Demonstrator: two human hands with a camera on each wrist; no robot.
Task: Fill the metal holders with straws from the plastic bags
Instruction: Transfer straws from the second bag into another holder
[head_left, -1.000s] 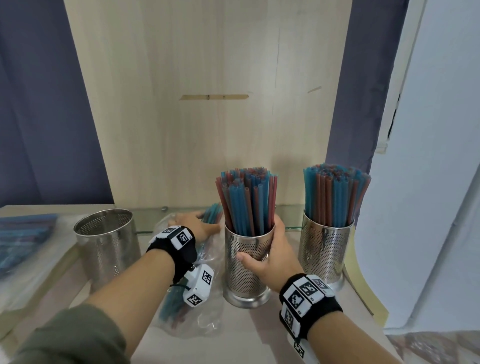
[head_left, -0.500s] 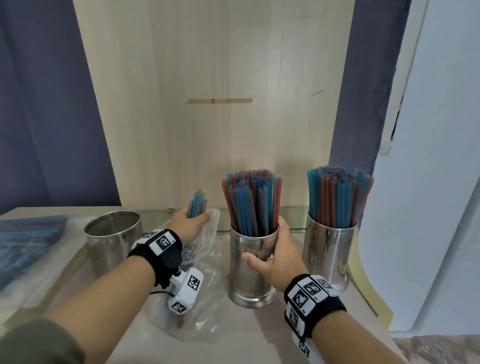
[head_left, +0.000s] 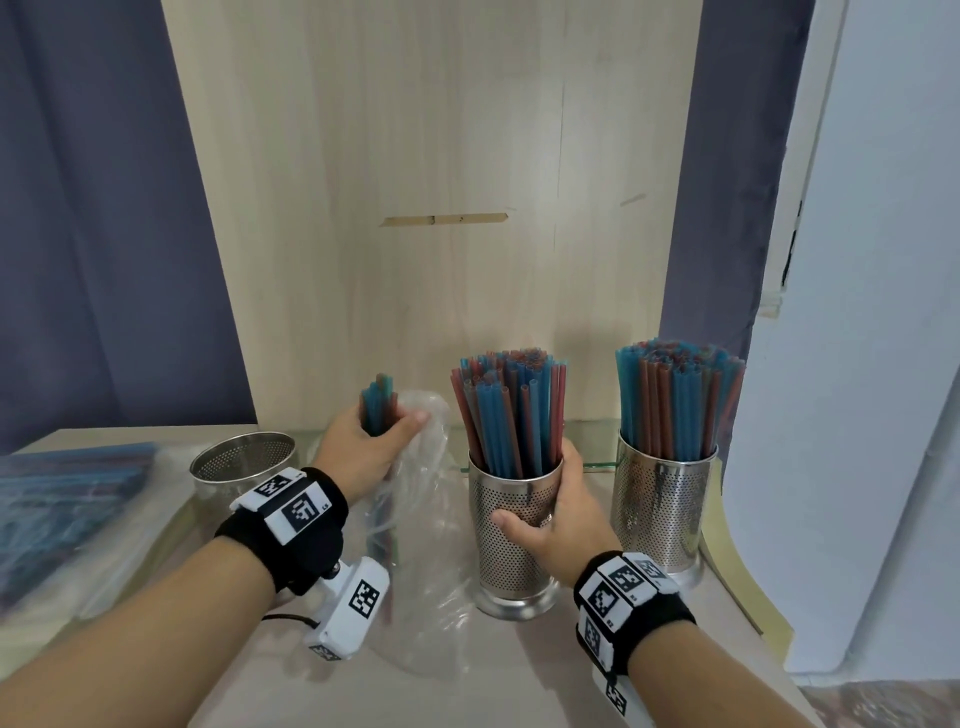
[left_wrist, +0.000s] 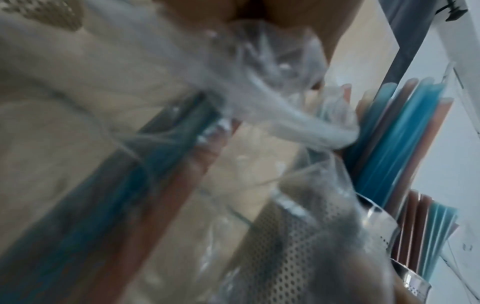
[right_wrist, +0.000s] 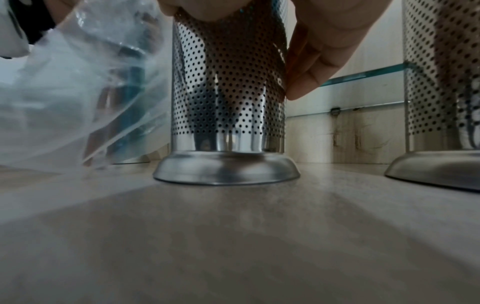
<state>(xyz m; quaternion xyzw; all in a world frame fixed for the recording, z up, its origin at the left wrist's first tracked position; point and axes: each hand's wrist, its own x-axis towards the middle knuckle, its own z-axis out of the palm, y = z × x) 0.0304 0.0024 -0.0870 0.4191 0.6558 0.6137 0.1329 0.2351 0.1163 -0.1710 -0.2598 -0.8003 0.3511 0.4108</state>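
Observation:
My left hand (head_left: 371, 441) grips a small bundle of blue and red straws (head_left: 377, 408), their lower part still inside a clear plastic bag (head_left: 421, 525) that hangs down to the table. In the left wrist view the same straws (left_wrist: 161, 174) and bag (left_wrist: 259, 98) are blurred. My right hand (head_left: 550, 512) wraps around the middle perforated metal holder (head_left: 501, 551), packed with straws (head_left: 511, 410). In the right wrist view that holder (right_wrist: 228, 92) stands flat on the table. An empty holder (head_left: 241, 460) stands at the left, a full holder (head_left: 662, 499) at the right.
A flat plastic bag of straws (head_left: 62, 499) lies on the far left of the table (head_left: 467, 675). A wooden panel (head_left: 415, 208) rises behind the holders, with a glass strip (head_left: 592, 444) at its foot. A white wall (head_left: 857, 364) closes the right side.
My left hand has lifted the straw bundle upright and higher, pulling it up out of the bag. The right hand has stayed on the middle holder.

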